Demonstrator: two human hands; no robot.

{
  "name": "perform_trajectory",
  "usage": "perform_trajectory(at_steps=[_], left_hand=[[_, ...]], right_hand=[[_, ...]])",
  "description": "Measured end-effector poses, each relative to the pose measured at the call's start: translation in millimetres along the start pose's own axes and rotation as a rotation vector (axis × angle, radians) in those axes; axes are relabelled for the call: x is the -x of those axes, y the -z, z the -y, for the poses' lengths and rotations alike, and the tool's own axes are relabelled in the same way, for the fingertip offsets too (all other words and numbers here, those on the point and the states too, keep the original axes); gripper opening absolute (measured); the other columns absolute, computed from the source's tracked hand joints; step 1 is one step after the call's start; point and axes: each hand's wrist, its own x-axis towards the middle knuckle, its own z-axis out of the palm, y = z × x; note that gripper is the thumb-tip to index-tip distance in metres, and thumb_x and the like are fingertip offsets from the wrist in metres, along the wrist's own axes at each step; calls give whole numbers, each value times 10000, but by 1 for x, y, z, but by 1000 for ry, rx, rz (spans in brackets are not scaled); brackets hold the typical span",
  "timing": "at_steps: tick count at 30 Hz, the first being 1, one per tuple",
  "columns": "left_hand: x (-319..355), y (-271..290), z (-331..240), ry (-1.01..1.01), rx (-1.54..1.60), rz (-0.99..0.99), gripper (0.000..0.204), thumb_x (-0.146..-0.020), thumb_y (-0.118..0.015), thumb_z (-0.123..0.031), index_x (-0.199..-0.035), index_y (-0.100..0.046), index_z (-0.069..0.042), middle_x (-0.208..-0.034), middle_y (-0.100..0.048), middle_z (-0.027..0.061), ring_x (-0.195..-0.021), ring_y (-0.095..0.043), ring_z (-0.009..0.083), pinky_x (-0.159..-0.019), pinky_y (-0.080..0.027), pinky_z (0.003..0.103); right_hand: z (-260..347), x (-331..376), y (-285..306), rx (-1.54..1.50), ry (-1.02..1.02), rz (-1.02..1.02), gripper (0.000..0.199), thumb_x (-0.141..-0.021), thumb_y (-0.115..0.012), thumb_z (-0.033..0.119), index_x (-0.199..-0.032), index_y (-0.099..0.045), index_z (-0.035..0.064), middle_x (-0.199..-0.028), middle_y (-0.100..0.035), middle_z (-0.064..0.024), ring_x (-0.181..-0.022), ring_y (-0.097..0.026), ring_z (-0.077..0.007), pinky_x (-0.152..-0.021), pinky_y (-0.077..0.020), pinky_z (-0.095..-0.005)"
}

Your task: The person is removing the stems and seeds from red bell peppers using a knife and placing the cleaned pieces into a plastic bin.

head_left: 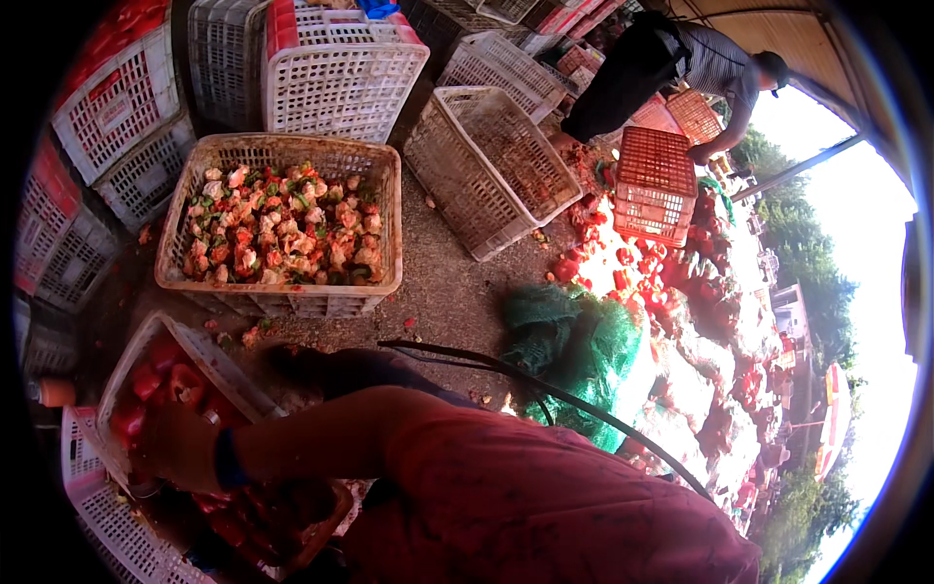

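My right hand [175, 443], in a reddish glove with a blue cuff, reaches from a red sleeve across to the lower left. It rests inside a white plastic crate [146, 336] holding red peppers [156, 382]. The fingers lie among the peppers, and the dim light hides whether they grip one. My left hand is out of sight. Above this crate stands a beige crate [391, 219] filled with cut pepper cores and stems [282, 234].
An empty dirty crate [486, 165] lies tilted at centre top. Beside it are an orange crate [657, 180] and a heap of red peppers [681, 277]. Green net sacks [574, 341] and a black hose [545, 389] lie right of my arm. Another person [671, 68] bends at the back. White crates [107, 107] are stacked left.
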Motion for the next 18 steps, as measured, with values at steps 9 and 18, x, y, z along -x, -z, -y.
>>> perform_trajectory(at_steps=[9,18], left_hand=[[16,-33,1,-251,-761,-51,422,-1015,-478,-300,-1319,-488,-8,-1274,-555,138,-1094,-579,263,-922,-484,380],[-5,-74,28,-270,-949,-154,380,-1007,-486,-257,-1275,-506,13,-1204,-579,141,-1049,-592,265,-890,-496,373]], right_hand=[[29,6,4,-207,-175,46,224,-691,-732,224,-907,-712,166,-842,-689,-101,-797,-678,-332,-644,-514,-468],[14,-2,-25,-380,-488,-6,192,-738,-641,202,-920,-691,170,-818,-671,-146,-767,-666,-362,-652,-529,-472]])
